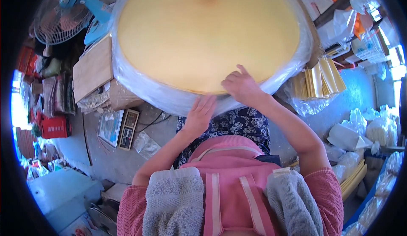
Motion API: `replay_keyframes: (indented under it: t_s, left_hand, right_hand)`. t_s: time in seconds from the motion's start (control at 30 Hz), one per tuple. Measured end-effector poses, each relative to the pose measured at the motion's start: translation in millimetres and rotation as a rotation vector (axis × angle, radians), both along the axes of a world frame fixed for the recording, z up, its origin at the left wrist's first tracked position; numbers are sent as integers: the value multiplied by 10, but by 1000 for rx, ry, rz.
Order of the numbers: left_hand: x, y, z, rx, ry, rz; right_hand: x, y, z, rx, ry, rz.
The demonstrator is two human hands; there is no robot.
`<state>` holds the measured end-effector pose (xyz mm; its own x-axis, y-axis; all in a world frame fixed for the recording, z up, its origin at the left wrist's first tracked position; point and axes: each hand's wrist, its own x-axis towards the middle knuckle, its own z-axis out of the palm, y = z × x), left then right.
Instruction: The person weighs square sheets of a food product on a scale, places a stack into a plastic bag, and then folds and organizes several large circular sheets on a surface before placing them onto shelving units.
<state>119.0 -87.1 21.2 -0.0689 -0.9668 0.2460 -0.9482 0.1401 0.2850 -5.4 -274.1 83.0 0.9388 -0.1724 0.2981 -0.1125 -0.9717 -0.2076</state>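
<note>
A large round yellow sheet or stack of sheets (206,42) lies before me, with a brownish spot near its far side. Clear plastic wrap (152,93) surrounds its rim. My left hand (201,115) rests at the near rim, fingers extended and touching the plastic, palm down. To the right, my right hand (241,85) is over the near edge of the yellow surface, its fingers bent and somewhat apart. Whether its fingertips pinch the thin edge cannot be told.
Left of the round surface are a blue electric fan (95,16), a wooden board (93,69) and a digital scale (111,129). Folded yellow sheets (318,80) in plastic stand at the right. Plastic-wrapped bundles (378,131) lie farther right.
</note>
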Motion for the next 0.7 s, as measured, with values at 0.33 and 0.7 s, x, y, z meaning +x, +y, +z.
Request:
replay_keyframes:
  t_s: [0.33,0.7]
  left_hand:
    - [26,-19,-85,-6,126,22]
    - [213,-196,150,-167,133,267]
  right_hand:
    - [323,143,-206,-213,206,51]
    - [513,-195,177,314,185,-181]
